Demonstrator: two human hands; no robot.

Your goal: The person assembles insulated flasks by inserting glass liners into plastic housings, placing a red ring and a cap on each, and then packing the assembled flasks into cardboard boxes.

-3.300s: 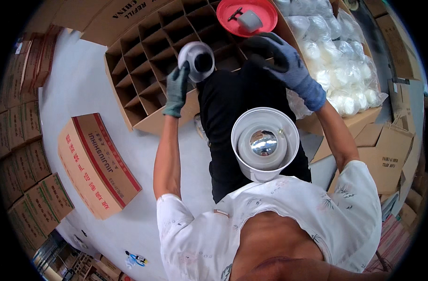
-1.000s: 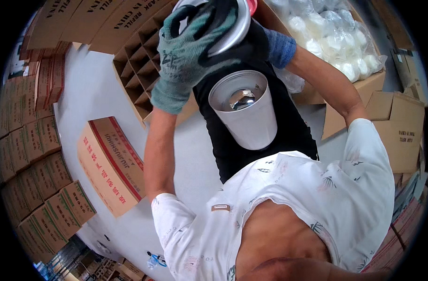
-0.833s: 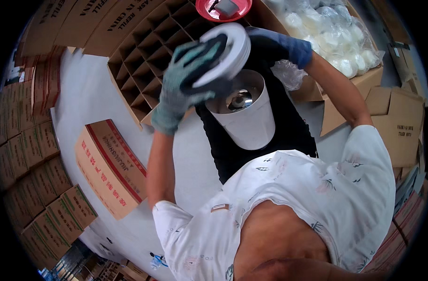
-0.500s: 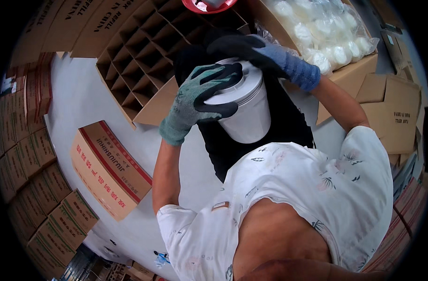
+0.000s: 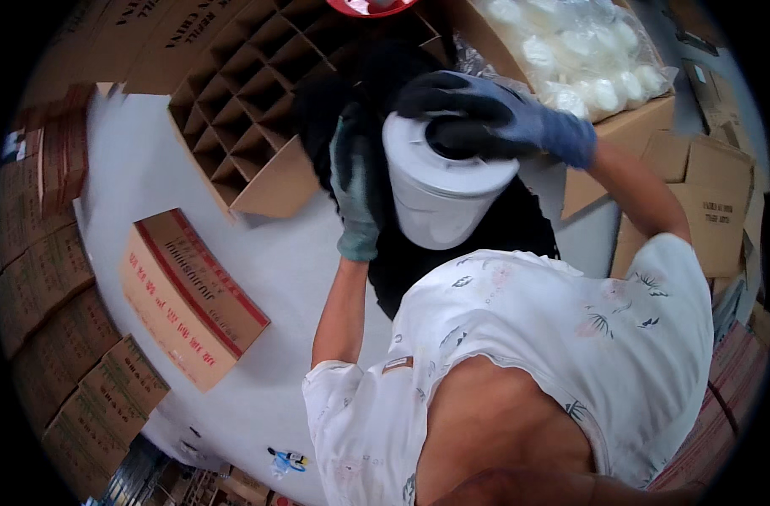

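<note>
A white plastic bucket [image 5: 440,215] with a round white lid [image 5: 410,148] sits between my black-trousered legs, tilted a little. My right hand [image 5: 478,118], in a blue-grey glove with dark palm and fingers, curls over the lid and grips its raised middle. On the bucket's left side is my left hand [image 5: 357,185], in a green glove with a dark palm. Its fingers are stretched out and point away from me, with the palm turned toward the bucket. Whether that palm touches the wall I cannot tell.
A carton with cardboard dividers [image 5: 242,126] stands ahead on the left. Bagged white round pieces [image 5: 583,63] fill a carton at the far right. A red bowl-like container [image 5: 372,7] shows at the top edge. A carton [image 5: 195,295] lies left; stacked cartons [image 5: 60,337] line the far left.
My left hand has left the lid's top and moved down to the bucket's left side, its fingers straightened. My right hand has shifted onto the lid's middle. The bucket's tilt has changed.
</note>
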